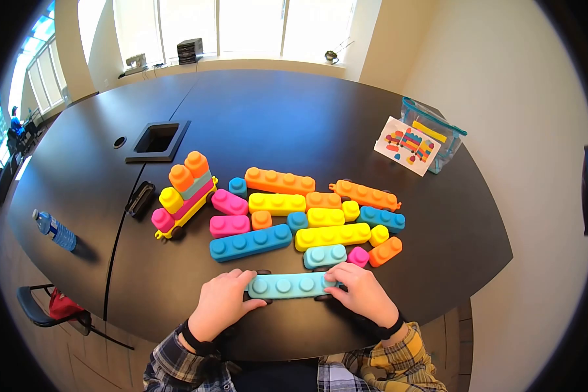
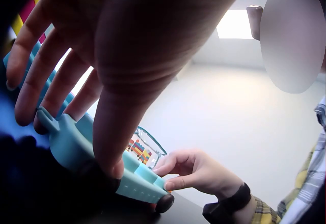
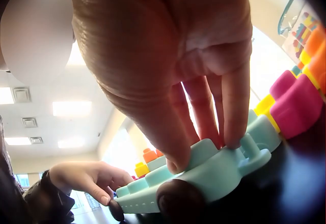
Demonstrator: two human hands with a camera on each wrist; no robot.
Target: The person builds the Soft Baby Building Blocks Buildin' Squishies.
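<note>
L slv (image 1: 176, 356) dk plaid, R slv (image 1: 406, 362) yel plaid; blk wristbands (image 1: 192, 337).

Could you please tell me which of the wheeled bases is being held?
The light blue base, with the left hand and right hand at its ends; the yellow base and orange base are untouched.

A dark table (image 1: 274, 117) carries a light-blue wheeled base (image 1: 295, 285) between the left hand (image 1: 221, 299) and right hand (image 1: 364, 293). Loose blocks (image 1: 333, 236) spread just beyond both. Left of the left hand stands a water bottle (image 1: 55, 230) and, farther forward, a wheeled block stack (image 1: 188, 196). A clear pouch (image 1: 449, 147) stands well beyond the right hand.
</note>
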